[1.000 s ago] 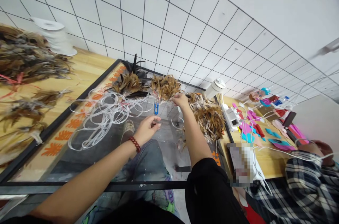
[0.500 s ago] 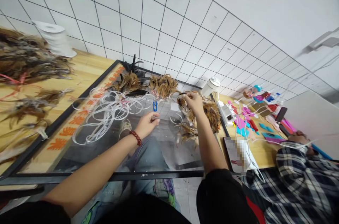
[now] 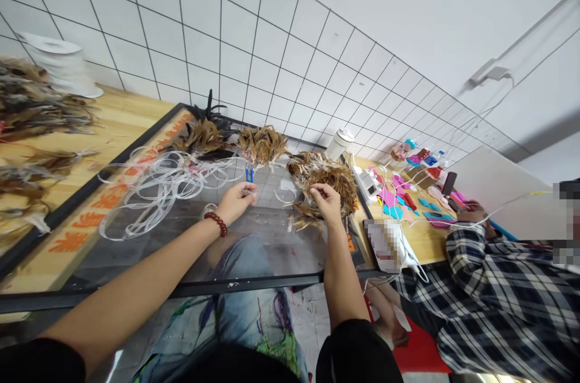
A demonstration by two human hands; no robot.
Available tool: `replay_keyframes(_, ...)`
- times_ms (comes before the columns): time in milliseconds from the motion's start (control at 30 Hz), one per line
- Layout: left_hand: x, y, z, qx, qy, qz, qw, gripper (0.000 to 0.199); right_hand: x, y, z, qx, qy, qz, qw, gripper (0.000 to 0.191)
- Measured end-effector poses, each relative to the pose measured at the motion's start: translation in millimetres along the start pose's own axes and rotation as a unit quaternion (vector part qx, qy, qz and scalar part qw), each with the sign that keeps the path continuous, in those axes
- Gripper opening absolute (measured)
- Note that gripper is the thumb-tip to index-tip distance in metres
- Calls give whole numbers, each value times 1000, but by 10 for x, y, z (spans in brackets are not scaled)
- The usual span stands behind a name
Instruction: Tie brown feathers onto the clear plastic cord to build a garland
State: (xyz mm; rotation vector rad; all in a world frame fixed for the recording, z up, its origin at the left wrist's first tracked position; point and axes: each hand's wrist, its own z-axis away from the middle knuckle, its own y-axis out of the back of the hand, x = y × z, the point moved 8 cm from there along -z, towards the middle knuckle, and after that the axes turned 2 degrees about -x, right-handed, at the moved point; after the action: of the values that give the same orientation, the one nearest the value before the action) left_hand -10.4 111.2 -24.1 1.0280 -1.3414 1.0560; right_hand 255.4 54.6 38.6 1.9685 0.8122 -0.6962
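On the bench [image 3: 281, 253], snips [image 3: 249, 174] lie before a feather bunch [image 3: 263, 144], cord [image 3: 170, 176] to the left, a feather pile [image 3: 339, 182] right.

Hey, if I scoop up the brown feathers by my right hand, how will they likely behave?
The feathers will probably feel light for their bulk, being thin and fluffed up. Their narrow tips splay different ways, so they may bend easily. Some stick out at the near edge and could slip away.

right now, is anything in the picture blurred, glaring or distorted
In the head view, the tiled wall looks skewed; head view again, the glass tabletop mirrors grid lines near the blue tool; also head view, the white spool looks softer than the right hand.
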Motion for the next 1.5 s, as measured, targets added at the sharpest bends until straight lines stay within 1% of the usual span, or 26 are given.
replay_keyframes(67, -22, 6, -17, -1, -5, -8, 1000, 36, -156, -99, 18, -57, 59, 107, 991, 25)
replay_keyframes(167, -40, -3, -26, -4, -10, -23, 1000, 35, -357, -359, 92, -132, 131, 249, 950, 27)
replay_keyframes(267, 3, -18, -7, 4, -31, -37, 999, 31, -422, -609, 150, -176, 142, 328, 917, 26)
replay_keyframes(333, 128, -27, 37, 17, -91, -78, 993, 25, -415, -708, 165, -192, 138, 350, 906, 24)
replay_keyframes(400, 305, -81, 122, 12, -177, -145, 973, 20, -405, -689, 138, -179, 125, 334, 917, 21)
replay_keyframes(467, 452, -162, 230, -5, -251, -208, 945, 19, -412, -513, 54, -105, 85, 277, 951, 23)
replay_keyframes(533, 529, -254, 325, -33, -297, -251, 921, 20, -452, -334, -35, -23, 38, 202, 978, 25)
replay_keyframes(567, 541, -310, 365, -57, -312, -267, 910, 21, -503, -324, -77, -12, 25, 173, 985, 25)
replay_keyframes(600, 534, -375, 401, -89, -322, -281, 900, 21, -583, -383, -124, -25, 23, 151, 988, 22)
replay_keyframes(667, 480, -496, 455, -160, -326, -300, 882, 22, -818, -675, -216, -112, 47, 124, 985, 16)
replay_keyframes(733, 422, -548, 469, -201, -314, -307, 876, 21, -1079, -970, -305, -189, 77, 87, 975, 16)
replay_keyframes(800, 401, -522, 440, -198, -303, -316, 877, 22, -1283, -1161, -384, -262, 97, 44, 959, 22)
replay_keyframes(833, 407, -489, 417, -183, -301, -325, 878, 22, -1347, -1180, -418, -282, 110, 57, 951, 27)
replay_keyframes(900, 432, -409, 365, -142, -298, -342, 880, 24, -1345, -1104, -451, -297, 132, 180, 928, 20)
replay_keyframes(967, 462, -320, 320, -93, -290, -344, 888, 24, -1143, -989, -381, -327, 121, 357, 866, 11)
replay_keyframes(1033, 478, -260, 305, -58, -278, -330, 900, 23, -899, -909, -224, -358, 114, 458, 806, 11)
replay_keyframes(1067, 482, -253, 312, -52, -275, -321, 904, 23, -801, -909, -130, -371, 125, 481, 785, 11)
replay_keyframes(1133, 488, -290, 347, -67, -280, -307, 907, 22, -670, -944, 4, -367, 155, 498, 771, 11)
replay_keyframes(1167, 489, -313, 363, -77, -283, -301, 908, 22, -636, -964, 31, -355, 162, 490, 779, 11)
replay_keyframes(1200, 490, -325, 370, -80, -282, -293, 910, 21, -624, -969, 20, -335, 159, 467, 803, 12)
replay_keyframes(1233, 488, -321, 361, -76, -277, -283, 915, 20, -628, -956, -24, -307, 143, 424, 840, 13)
replay_keyframes(1300, 456, -265, 294, -48, -240, -249, 937, 18, -645, -885, -161, -240, 79, 270, 929, 18)
replay_keyframes(1333, 417, -224, 243, -34, -205, -218, 954, 17, -643, -858, -223, -209, 41, 168, 963, 20)
replay_keyframes(1367, 364, -189, 189, -26, -162, -176, 971, 16, -638, -856, -264, -187, 8, 62, 980, 23)
replay_keyframes(1433, 249, -142, 109, -21, -73, -68, 995, 19, -635, -929, -288, -164, -33, -116, 979, 25)
replay_keyframes(1500, 186, -133, 83, -26, -12, 42, 999, 23, -627, -1040, -254, -150, -54, -218, 963, 25)
